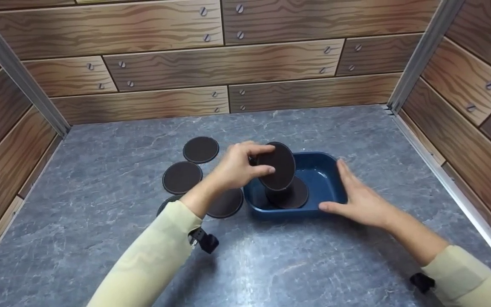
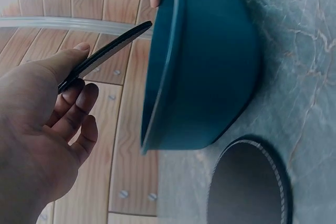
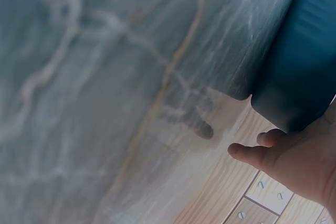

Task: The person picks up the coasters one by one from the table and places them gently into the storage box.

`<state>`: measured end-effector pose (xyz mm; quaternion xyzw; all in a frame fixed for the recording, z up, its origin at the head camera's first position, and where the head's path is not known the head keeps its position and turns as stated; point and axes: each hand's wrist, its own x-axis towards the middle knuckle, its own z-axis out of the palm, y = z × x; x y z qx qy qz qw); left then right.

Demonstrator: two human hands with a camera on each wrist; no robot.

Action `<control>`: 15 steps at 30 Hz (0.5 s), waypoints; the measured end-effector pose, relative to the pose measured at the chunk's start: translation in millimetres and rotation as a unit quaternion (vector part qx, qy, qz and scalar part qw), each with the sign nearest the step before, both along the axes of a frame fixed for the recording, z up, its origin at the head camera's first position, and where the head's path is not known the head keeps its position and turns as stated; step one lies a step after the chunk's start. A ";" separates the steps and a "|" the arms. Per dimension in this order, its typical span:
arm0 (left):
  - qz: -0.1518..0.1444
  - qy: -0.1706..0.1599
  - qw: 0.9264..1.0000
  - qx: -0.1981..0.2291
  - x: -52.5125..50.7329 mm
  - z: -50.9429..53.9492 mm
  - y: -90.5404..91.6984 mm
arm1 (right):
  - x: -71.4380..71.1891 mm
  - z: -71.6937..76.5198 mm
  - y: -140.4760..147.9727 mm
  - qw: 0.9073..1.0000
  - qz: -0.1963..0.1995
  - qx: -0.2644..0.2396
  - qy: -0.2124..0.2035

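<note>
A dark round coaster is pinched at its edge by the left hand, tilted above the left part of a blue rectangular container. Beneath it, another dark coaster lies on the container's floor. At the container's right end is the right hand, its fingers extended along the outer side and its thumb at the front rim.
Left of the container, several dark coasters lie on the grey marbled table, among them a rear one, a middle one and one beside the container. Wood-patterned walls with metal corner posts stand behind and at both sides.
</note>
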<state>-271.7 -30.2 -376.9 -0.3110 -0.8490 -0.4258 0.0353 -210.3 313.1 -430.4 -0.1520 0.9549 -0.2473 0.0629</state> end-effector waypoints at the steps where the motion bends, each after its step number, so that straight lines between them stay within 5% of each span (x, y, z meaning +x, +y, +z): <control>1: -0.001 0.000 1.000 -0.001 -0.2 -1.8 2.3 | 0.1 0.4 -0.1 1.000 0.000 0.000 0.000; 15: -0.003 -0.014 0.999 -0.042 -4.7 -27.8 26.5 | -0.7 0.5 -1.4 1.000 0.004 0.001 0.007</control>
